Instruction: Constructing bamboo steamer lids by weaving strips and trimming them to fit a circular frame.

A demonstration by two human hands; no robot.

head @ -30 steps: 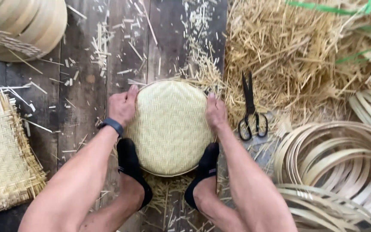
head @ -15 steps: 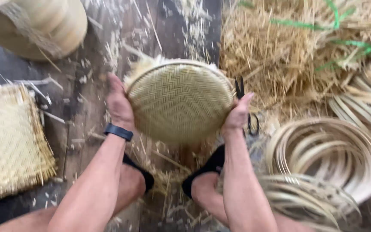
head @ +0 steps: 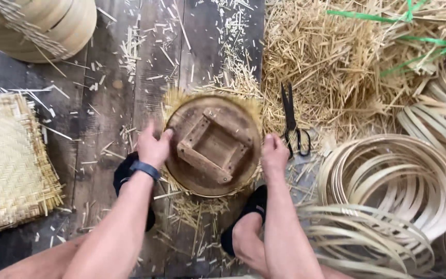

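Floor (head: 109,103): dark wooden planks, littered with short pale bamboo offcuts.
Straw heap (head: 336,62): large loose pile at upper right, with green plastic strapping (head: 419,36) lying across its top.
Bamboo hoops (head: 388,181): stacked coils of thin split-bamboo rings at right, just beside the right forearm.
Woven mat (head: 11,160): square plaited bamboo sheet with frayed edges, lying flat at far left, well apart from the hands.
Steamer stack (head: 37,26): round bamboo-walled drum at upper left, partly out of view.
Round wooden mould (head: 212,144): worn brown disc with a square block frame on its upturned face, resting on the floor between the feet (head: 243,222); a fringe of woven bamboo ends sticks out all around from under its rim.
Scissors (head: 292,124): black, lying closed on the straw just right of the mould.
Left hand (head: 153,147): gripping the mould's left rim, fingers curled over the edge; dark wristband on the wrist.
Right hand (head: 274,155): pressed against the mould's right rim, fingers bent over the edge.
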